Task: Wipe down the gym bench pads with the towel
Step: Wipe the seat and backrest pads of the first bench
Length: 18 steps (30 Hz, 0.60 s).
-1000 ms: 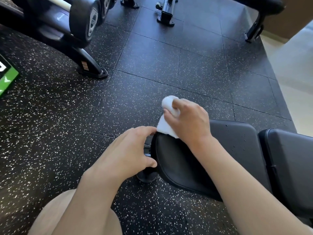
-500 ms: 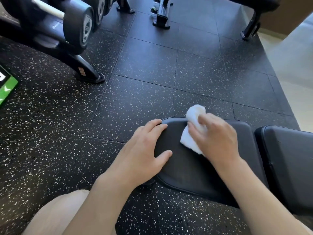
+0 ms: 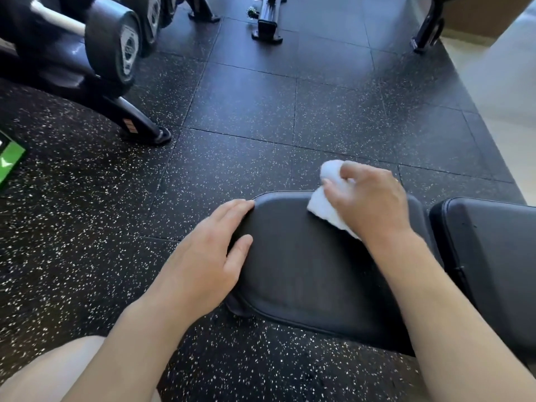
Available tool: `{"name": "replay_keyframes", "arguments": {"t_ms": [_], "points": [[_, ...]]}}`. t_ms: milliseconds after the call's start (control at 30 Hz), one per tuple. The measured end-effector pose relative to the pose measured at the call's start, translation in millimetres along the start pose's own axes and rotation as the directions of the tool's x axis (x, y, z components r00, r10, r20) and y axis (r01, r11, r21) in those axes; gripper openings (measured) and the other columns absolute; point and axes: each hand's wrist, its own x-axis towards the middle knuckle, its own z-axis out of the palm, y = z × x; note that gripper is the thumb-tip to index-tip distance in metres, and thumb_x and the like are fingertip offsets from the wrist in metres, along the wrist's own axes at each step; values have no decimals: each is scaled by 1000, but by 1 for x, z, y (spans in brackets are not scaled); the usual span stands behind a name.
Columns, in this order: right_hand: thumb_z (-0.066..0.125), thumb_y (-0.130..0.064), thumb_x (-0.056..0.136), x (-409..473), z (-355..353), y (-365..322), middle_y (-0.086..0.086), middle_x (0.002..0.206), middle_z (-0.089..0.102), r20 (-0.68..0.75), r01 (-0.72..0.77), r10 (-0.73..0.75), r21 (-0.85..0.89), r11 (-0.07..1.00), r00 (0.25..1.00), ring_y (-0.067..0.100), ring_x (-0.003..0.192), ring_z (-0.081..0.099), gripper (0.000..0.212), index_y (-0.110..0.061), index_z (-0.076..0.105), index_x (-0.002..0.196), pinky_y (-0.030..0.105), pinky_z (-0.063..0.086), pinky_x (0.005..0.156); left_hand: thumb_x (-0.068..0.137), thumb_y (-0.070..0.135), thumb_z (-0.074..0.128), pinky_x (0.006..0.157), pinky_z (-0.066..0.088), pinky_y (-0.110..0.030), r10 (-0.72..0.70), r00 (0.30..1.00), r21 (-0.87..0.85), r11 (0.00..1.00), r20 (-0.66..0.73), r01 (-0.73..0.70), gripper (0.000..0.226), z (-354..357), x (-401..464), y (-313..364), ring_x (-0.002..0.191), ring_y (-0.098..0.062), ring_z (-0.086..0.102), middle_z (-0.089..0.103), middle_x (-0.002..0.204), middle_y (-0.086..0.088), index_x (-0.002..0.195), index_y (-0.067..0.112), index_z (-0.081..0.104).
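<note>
Since the earlier frames the towel (image 3: 326, 203) has travelled from the left tip of the seat pad (image 3: 304, 265) toward its far right part, and the left hand (image 3: 213, 250) has moved from the edge under the pad onto its left end.

The towel is white and bunched. It lies pressed on the far edge of the seat pad, half on the top and half over the rim. The right hand (image 3: 368, 204) covers it, and its fingers (image 3: 333, 185) are clamped on the towel, probably so the cloth does not slip during the stroke. The left hand lies flat with the fingers (image 3: 240, 206) together and extended, holding nothing; I think it steadies the pad against the push of the wiping.

Just beside the seat pad, at the right, is the 2nd pad (image 3: 493, 256), separated by a narrow gap. It looks not yet reached by the towel. Around is the black speckled floor (image 3: 261, 140). A dumbbell rack (image 3: 110, 53) stands well apart at the far left, and other machine feet are at the far side.
</note>
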Motion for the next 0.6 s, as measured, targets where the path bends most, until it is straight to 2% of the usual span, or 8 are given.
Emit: {"name": "replay_keyframes", "arguments": {"t_ms": [67,167,233,267,333,433,500,600], "points": [[62,-47,93,0,2,-5,6,83,68,-15,21,-21,-27,999,1000,36,85,65,33,-14,62,89,36,39,68,106,35,47,126,33,-36,5,1000,27,1000,0,-5,54,1,-1,0,149,2,35,35,161,29,159,37,38],[61,-33,91,-32,18,-52,4,77,64,-99,284,-300,-150,947,949,31,67,65,21,-16,65,101,33,45,55,106,32,45,123,37,-39,-5,1000,27,1000,-1,5,52,1,2,3,147,-1,39,37,160,28,158,36,40],[70,-28,84,-51,26,-74,2,73,61,-111,455,-461,-78,887,880,28,59,63,18,-14,65,94,32,49,50,106,26,45,120,40,-40,-22,1000,9,1000,-2,22,50,1,6,6,143,-2,43,41,156,28,155,36,43],[76,-28,81,-50,25,-73,0,70,60,-100,478,-476,-3,878,874,28,58,63,19,-16,63,87,32,49,49,106,23,46,119,41,-40,-31,1000,0,1000,-2,31,50,1,7,8,142,-2,45,43,154,27,153,36,44],[78,-36,83,-36,20,-53,-2,72,62,-65,345,-342,43,937,937,29,66,64,27,-18,58,78,31,43,54,106,20,48,120,39,-38,-37,999,10,999,-16,37,51,1,9,10,142,-3,45,44,155,25,154,34,44],[65,-48,92,-5,8,-6,1,80,64,1,20,-20,32,999,1000,33,85,63,35,-13,62,86,34,34,68,107,21,49,122,36,-37,-44,999,31,999,-19,44,52,2,8,11,143,-4,43,42,158,25,157,34,42],[63,-48,94,0,4,2,0,78,58,-10,1,-1,14,1000,1000,33,87,62,36,-14,62,86,35,34,69,107,22,49,123,35,-36,-40,999,34,999,-10,41,53,3,7,12,145,-3,41,39,160,25,158,34,41],[72,-41,91,-18,15,-25,1,75,62,-93,182,-182,-6,983,979,31,74,64,29,-19,57,79,33,37,61,106,21,50,123,35,-36,-44,999,36,998,-9,44,55,4,7,12,146,-3,40,39,160,23,158,32,40]]}}
